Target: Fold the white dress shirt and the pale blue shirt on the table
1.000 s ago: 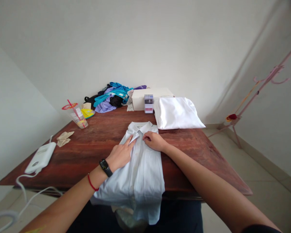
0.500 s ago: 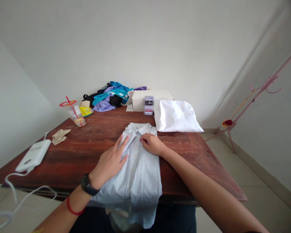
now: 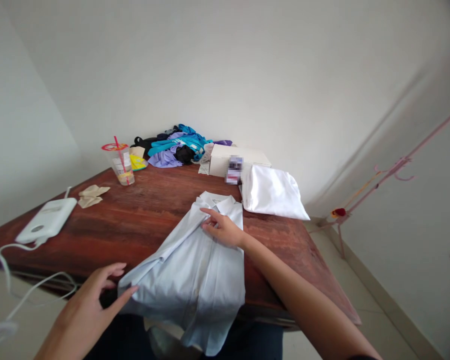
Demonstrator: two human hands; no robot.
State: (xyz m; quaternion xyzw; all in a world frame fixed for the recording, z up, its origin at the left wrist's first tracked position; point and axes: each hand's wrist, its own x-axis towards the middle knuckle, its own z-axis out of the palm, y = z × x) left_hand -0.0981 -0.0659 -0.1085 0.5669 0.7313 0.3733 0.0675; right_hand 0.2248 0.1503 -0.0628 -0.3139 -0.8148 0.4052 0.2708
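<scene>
A pale blue-grey collared shirt [image 3: 187, 270] lies on the wooden table with its collar away from me and its lower end hanging over the near edge. One side of it is folded inward along the left. My right hand [image 3: 225, 229] rests on the shirt just below the collar, index finger stretched out and the other fingers loosely bent. At the shirt's lower left edge is my left hand [image 3: 93, 295], thumb and fingers apart, with the thumb over the cloth; whether it touches is unclear.
On the table [image 3: 135, 215] stand a plastic cup with straw [image 3: 123, 167], a white power bank [image 3: 47, 220] with cable, and a crumpled napkin [image 3: 92, 195]. Behind are piled clothes [image 3: 180, 147], a white box [image 3: 219, 161] and folded white cloth [image 3: 272, 192]. A pink rack [image 3: 390, 170] stands right.
My left hand has left the shirt's upper part and come down to its lower left edge. My right hand stays below the collar, its index finger now extended. The view has shifted slightly.
</scene>
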